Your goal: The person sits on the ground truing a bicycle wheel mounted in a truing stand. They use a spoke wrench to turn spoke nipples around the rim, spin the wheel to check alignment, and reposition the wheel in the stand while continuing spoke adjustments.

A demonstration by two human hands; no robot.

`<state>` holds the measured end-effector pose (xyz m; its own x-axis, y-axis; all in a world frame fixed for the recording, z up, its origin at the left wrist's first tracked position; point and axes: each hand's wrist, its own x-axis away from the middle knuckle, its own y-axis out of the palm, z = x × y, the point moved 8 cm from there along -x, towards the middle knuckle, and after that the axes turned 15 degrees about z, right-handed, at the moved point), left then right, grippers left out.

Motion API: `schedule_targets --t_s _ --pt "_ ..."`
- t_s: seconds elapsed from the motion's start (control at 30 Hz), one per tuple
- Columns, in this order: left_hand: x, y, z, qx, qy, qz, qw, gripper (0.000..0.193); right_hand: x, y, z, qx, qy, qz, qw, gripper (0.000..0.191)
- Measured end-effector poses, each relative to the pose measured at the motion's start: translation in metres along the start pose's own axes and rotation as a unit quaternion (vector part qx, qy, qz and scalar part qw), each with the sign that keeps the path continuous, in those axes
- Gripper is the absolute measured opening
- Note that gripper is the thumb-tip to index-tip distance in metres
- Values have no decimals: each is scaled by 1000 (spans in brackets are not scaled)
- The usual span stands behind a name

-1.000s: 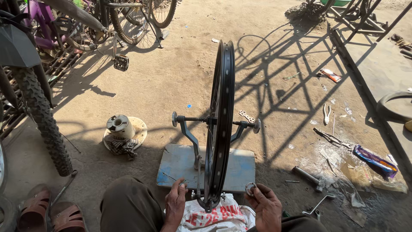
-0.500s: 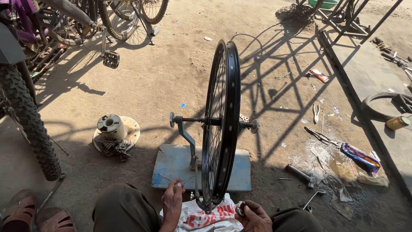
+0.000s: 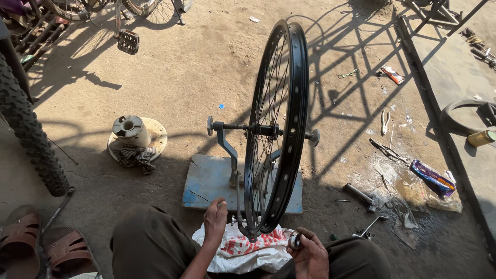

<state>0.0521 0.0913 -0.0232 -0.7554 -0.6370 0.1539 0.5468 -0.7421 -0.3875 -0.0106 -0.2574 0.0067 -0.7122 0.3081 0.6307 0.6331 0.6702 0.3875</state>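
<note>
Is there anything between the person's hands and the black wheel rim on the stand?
Nothing visible blocks them. The left hand is already at the spokes beside the black wheel rim, low on its left side. The right hand, holding a small round metal part, sits just right of the rim's bottom.

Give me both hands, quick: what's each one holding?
Left hand: fingers pinched at the spokes of the black wheel; what they grip cannot be told.
Right hand: closed on a small round metal tool.
</note>
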Motion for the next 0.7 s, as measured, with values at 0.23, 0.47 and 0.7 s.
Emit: schedule_targets --t_s 0.23,0.47,0.7 --pt "3 14 -14 -16 -66 -46 997 46 37 27 -10 40 35 80 995 24" --pt "8 15 -8 45 -114 -44 991 43 69 57 -27 61 -28 22 997 14" --pt "6 12 -2 65 -108 -9 992 46 88 61 -26 141 -26 20 990 11"
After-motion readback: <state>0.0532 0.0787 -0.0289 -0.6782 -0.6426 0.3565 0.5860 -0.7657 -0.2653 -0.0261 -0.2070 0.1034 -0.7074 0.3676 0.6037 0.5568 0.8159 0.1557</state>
